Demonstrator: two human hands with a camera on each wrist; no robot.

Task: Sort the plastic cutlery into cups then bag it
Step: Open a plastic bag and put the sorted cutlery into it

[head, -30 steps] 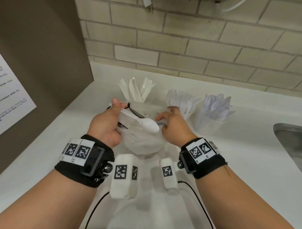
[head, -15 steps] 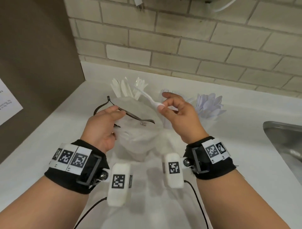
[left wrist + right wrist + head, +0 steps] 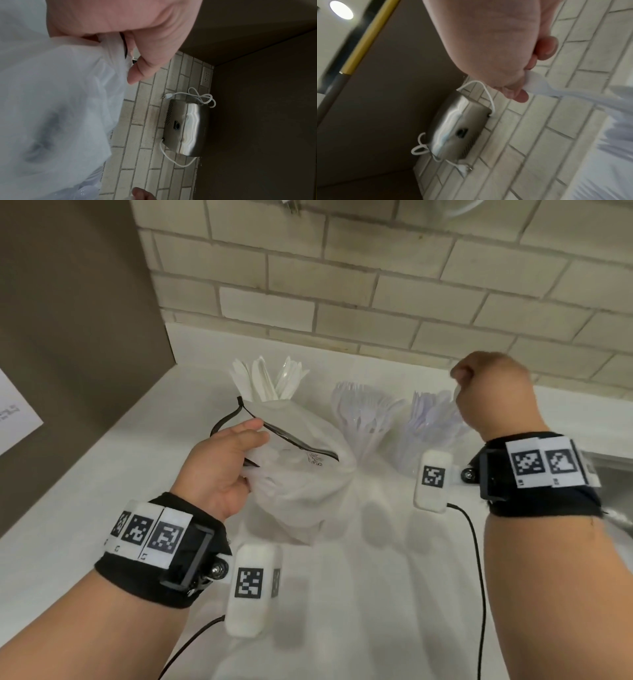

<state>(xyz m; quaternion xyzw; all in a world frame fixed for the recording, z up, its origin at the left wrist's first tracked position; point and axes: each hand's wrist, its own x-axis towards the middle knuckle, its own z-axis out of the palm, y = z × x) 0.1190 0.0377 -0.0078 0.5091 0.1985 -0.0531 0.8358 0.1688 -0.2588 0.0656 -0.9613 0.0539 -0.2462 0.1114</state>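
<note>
On the white counter lies a translucent white drawstring bag with cutlery inside. My left hand grips its black-edged rim and holds the mouth up; the left wrist view shows the thumb against the bag. Behind the bag stand three clear cups: knives, forks and spoons. My right hand is above the spoon cup and pinches a white plastic spoon that points down into the bunch of spoons.
A brick wall runs along the back of the counter, with a steel dispenser and its white cord mounted higher up. A brown panel closes off the left side. A steel sink starts at the right edge.
My right hand lifted a spoon out of the bag's mouth and carried it right, to above the spoon cup. My left hand kept its grip on the bag's rim.
</note>
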